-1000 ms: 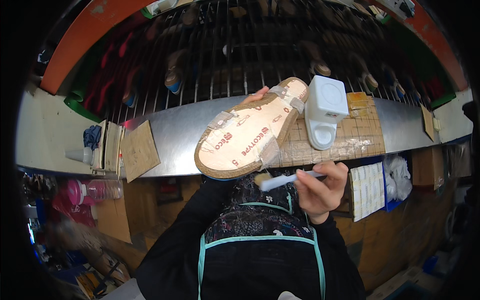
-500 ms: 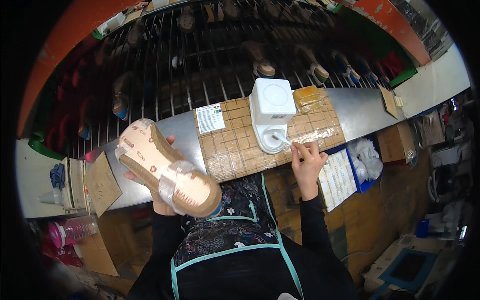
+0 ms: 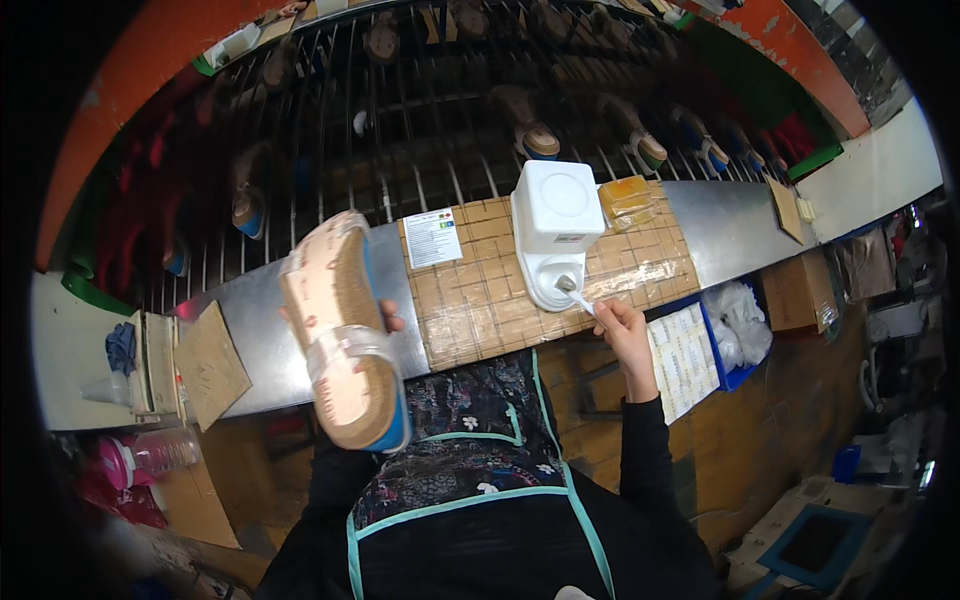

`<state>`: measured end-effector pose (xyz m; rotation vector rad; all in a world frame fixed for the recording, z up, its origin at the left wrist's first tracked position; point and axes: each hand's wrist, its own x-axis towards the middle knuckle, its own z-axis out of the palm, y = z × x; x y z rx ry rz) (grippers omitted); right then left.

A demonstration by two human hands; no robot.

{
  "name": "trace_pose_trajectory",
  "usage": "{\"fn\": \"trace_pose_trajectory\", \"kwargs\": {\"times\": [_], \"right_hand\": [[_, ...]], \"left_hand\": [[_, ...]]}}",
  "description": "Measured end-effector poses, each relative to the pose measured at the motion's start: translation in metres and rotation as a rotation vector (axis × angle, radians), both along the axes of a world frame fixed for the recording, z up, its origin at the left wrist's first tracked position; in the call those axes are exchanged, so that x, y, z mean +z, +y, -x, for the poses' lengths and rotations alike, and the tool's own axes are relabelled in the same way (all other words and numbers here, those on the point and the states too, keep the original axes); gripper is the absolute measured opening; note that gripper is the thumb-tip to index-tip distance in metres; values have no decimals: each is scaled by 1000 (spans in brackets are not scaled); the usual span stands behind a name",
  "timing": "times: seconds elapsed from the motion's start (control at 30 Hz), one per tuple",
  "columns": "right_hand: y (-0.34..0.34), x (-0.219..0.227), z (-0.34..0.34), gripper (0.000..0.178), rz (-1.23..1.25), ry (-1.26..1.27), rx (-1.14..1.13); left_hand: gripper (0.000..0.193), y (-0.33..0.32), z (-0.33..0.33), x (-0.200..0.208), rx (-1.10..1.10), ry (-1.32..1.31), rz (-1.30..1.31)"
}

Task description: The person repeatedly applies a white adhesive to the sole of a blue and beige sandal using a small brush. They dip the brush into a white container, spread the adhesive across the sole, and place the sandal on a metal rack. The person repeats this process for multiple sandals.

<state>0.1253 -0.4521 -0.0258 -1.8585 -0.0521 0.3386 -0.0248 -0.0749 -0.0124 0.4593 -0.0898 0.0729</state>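
Note:
My left hand (image 3: 393, 317) is closed around a sandal (image 3: 338, 310), mostly hidden behind it. The sandal has a pale printed sole face, a tan cork-like edge, a clear band across it and a blue last showing along its side. Pinched in the fingers of my right hand (image 3: 624, 335) is a thin white handle (image 3: 580, 299), perhaps of a brush. Its far end sits in the round mouth of a white plastic pot dispenser (image 3: 557, 205); the tip is hidden there. The dispenser stands on a board wrapped in taped brown covering (image 3: 470, 310).
Behind the board runs a rack of metal rods (image 3: 400, 130) bearing several sandals on lasts. Beside the dispenser lies a yellow block (image 3: 627, 197). A printed card (image 3: 432, 237) lies on the board's left. A blue bin with plastic bags (image 3: 735, 325) stands right; cardboard (image 3: 212, 365) lies left.
The sandal in my left hand has turned from a slant to nearly upright, showing more of its blue side. My right hand stays at the dispenser, the handle now at a slightly different angle.

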Motion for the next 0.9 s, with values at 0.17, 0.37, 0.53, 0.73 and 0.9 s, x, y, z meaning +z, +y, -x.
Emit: {"fn": "trace_pose_trajectory", "kwargs": {"times": [0.17, 0.37, 0.53, 0.73, 0.9], "right_hand": [[43, 26, 17, 14, -256, -148, -12], [101, 99, 50, 20, 88, -1011, -74], [138, 108, 74, 21, -81, -842, 58], [155, 104, 74, 20, -92, -809, 115], [165, 112, 68, 20, -36, -864, 135]], "left_hand": [[90, -37, -11, 10, 303, 436, -344], [99, -59, -29, 38, 142, 229, -408], [104, -60, -24, 44, 273, 93, -692], [99, -52, -6, 40, 361, 107, -864], [96, -46, -4, 40, 444, 70, -943]]}}
